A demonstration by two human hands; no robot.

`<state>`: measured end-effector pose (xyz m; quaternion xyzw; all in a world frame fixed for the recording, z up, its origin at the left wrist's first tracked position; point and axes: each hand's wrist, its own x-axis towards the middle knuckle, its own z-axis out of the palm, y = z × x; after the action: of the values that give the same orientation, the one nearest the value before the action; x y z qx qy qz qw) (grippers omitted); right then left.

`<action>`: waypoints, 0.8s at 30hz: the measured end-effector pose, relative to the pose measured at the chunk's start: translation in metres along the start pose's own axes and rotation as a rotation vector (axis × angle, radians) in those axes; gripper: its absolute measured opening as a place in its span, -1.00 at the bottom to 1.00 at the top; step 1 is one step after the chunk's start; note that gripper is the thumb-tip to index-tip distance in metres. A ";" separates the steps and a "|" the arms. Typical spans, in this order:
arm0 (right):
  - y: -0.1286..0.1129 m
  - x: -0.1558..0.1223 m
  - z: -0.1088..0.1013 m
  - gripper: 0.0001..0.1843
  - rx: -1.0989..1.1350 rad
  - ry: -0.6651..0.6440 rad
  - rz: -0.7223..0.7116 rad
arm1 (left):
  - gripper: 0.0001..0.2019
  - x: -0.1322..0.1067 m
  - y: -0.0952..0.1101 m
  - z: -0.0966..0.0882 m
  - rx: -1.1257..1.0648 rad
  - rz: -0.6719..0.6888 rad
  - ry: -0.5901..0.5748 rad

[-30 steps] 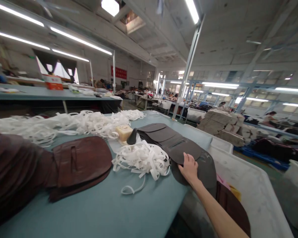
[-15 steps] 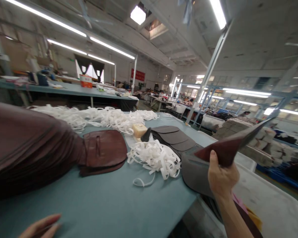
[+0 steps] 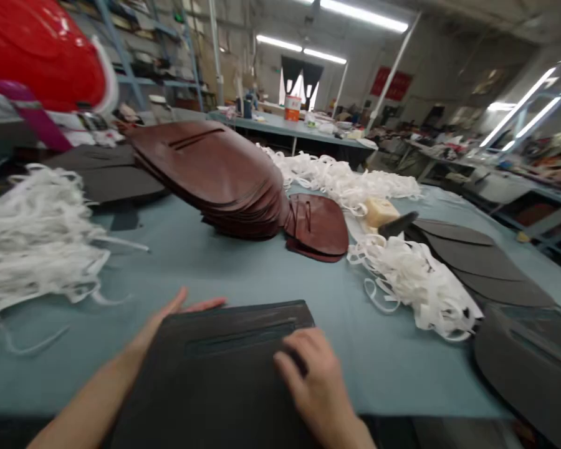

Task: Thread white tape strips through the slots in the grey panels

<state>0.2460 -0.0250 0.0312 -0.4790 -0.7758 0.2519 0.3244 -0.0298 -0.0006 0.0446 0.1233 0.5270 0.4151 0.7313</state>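
A dark grey leather-like panel (image 3: 219, 374) with a slit near its far edge lies in front of me at the table's near side. My left hand (image 3: 180, 308) is at its left far corner, fingers stretched out and partly hidden by the panel. My right hand (image 3: 311, 368) is at its right edge, fingers curled against it; the fingertips are partly out of sight. Beyond it, a tall leaning stack of brown leather panels (image 3: 215, 165) ends in a few flatter brown panels (image 3: 320, 224) with slits.
White tape lies in heaps at left (image 3: 32, 231), at right (image 3: 414, 280) and at the back. A yellowish block (image 3: 381, 212) and a dark cone-shaped object (image 3: 398, 224) sit near fanned grey panels (image 3: 486, 255). A red shiny object (image 3: 42, 50) stands at upper left.
My view has swung left. My right hand has brought the panel from the right side to in front of me, grey face up. My left hand has come to its left edge.
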 end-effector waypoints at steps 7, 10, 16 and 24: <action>0.070 0.036 -0.006 -0.47 -0.456 0.089 0.094 | -0.23 -0.042 -0.014 -0.054 0.128 -0.005 -0.036; 0.061 0.037 0.006 -0.45 -0.381 0.069 0.096 | -0.19 -0.052 -0.028 -0.060 0.312 0.017 0.028; 0.044 0.055 -0.006 -0.81 0.091 -0.206 0.335 | -0.17 -0.062 -0.033 -0.038 0.111 0.109 0.260; 0.019 0.054 -0.029 -0.61 1.004 -0.441 0.525 | -0.23 -0.070 -0.040 -0.047 0.109 0.075 0.203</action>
<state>0.2605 0.0338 0.0508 -0.3794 -0.4671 0.7519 0.2692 -0.0589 -0.0896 0.0469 0.1397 0.6151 0.4232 0.6504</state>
